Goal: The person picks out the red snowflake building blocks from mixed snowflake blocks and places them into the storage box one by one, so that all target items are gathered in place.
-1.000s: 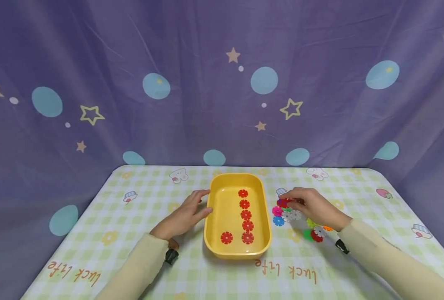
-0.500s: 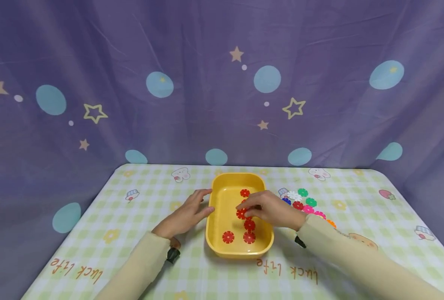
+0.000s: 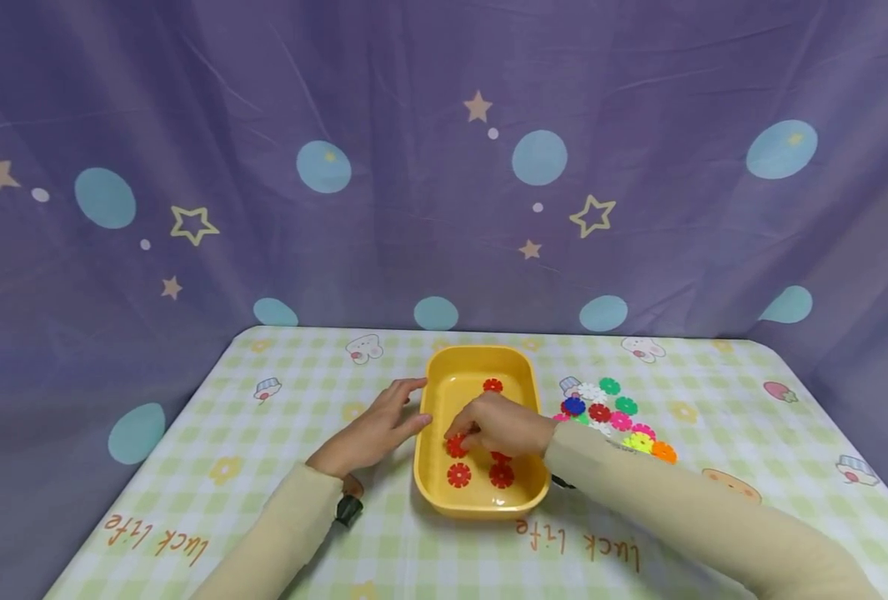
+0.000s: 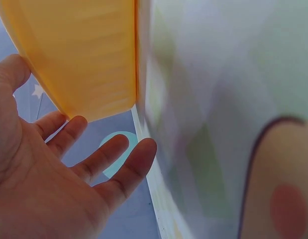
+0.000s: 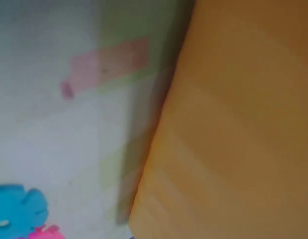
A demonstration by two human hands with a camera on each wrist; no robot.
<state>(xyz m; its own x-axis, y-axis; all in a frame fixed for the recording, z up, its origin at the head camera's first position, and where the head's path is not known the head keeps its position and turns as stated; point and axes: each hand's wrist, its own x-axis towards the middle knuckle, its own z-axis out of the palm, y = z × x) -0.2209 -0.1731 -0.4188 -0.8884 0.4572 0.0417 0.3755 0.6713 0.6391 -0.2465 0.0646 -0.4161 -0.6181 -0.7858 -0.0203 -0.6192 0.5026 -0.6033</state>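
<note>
My right hand [image 3: 499,423] reaches inside the yellow tray [image 3: 481,510] and pinches a red snowflake disc [image 3: 455,447], held just beyond another red disc [image 3: 459,476] at the tray's left. On the tray's right side lie more red discs, one at the far end [image 3: 492,385] and one at the near end [image 3: 501,476]; the hand hides part of that column. Fingers spread, my left hand [image 3: 372,427] touches the tray's left rim, and the left wrist view shows its thumb and fingertips against the tray wall [image 4: 84,55]. The right wrist view leaves the right hand out of sight.
Right of the tray, loose discs lie in a pile on the checked tablecloth, among them dark blue [image 3: 574,406], green [image 3: 626,406], white [image 3: 589,392], yellow [image 3: 639,442] and orange [image 3: 664,452]. A light blue disc [image 5: 18,211] shows beside the tray wall. A purple curtain [image 3: 383,250] hangs behind.
My right hand has moved left from the pile into the tray with a red disc, passing over the right column towards the left side. My left hand stays at the rim.
</note>
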